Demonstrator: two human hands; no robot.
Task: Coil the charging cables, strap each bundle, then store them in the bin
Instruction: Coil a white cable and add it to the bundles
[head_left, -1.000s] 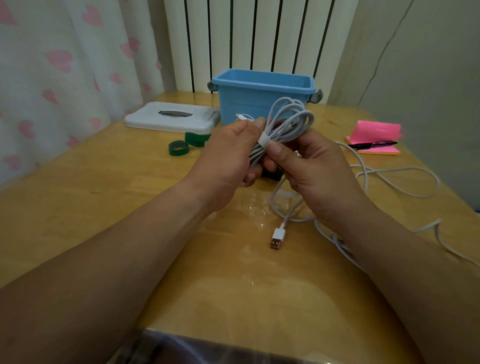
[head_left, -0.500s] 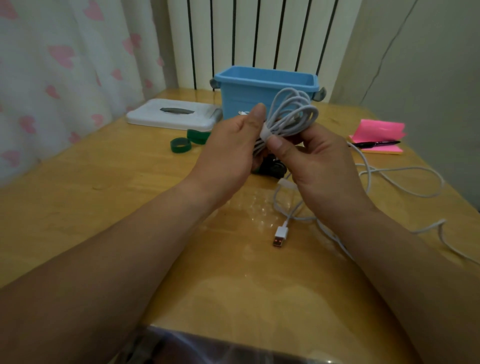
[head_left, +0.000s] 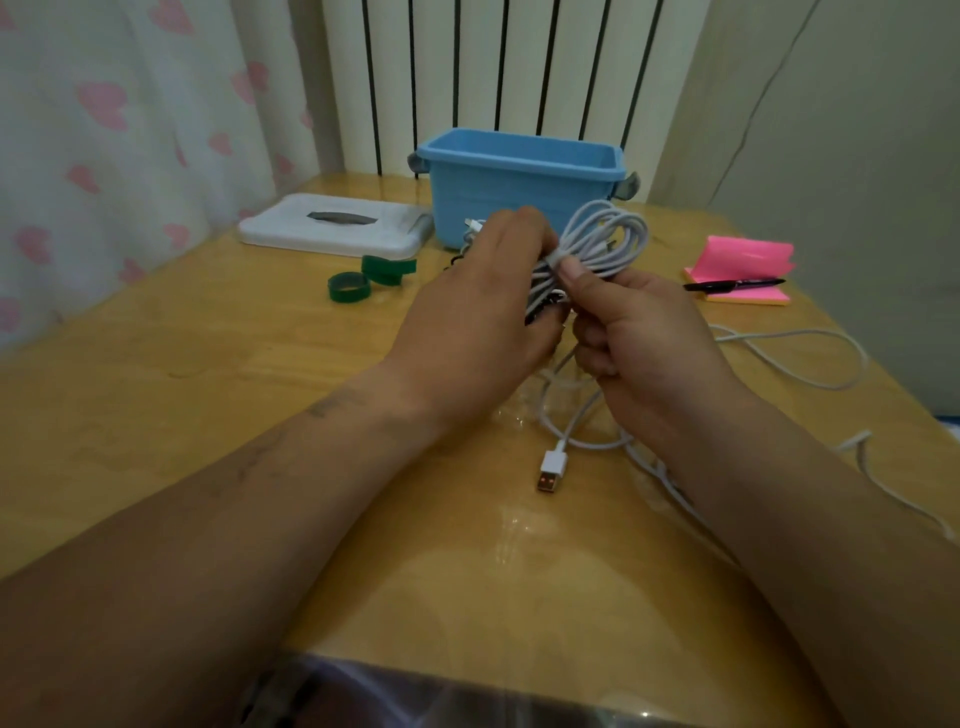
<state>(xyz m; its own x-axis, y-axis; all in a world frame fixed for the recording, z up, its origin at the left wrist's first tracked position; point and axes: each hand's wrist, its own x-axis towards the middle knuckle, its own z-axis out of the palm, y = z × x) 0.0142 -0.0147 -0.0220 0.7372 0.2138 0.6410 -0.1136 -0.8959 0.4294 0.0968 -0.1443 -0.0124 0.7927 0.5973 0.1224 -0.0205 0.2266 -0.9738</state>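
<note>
1. Head view: left hand (head_left: 483, 312) and right hand (head_left: 644, 338) raised above wooden table (head_left: 208, 389), both closed around coiled white cable bundle (head_left: 605, 244).
2. Right thumb pressed on white strap (head_left: 560, 258) at bundle's waist; loops fanned up and to the right, in front of blue bin (head_left: 519, 176).
3. Bin upright at far edge of table, open top; inside hidden from here.
4. Loose white cable (head_left: 789, 364) sprawled on table beneath and right of hands, USB plug (head_left: 550, 470) lying flat near centre.
5. Two green strap rolls (head_left: 371, 278) left of hands, near white lid (head_left: 332, 226).
6. Pink sticky notes (head_left: 743, 265) with black pen (head_left: 732, 285) on top, at right.
</note>
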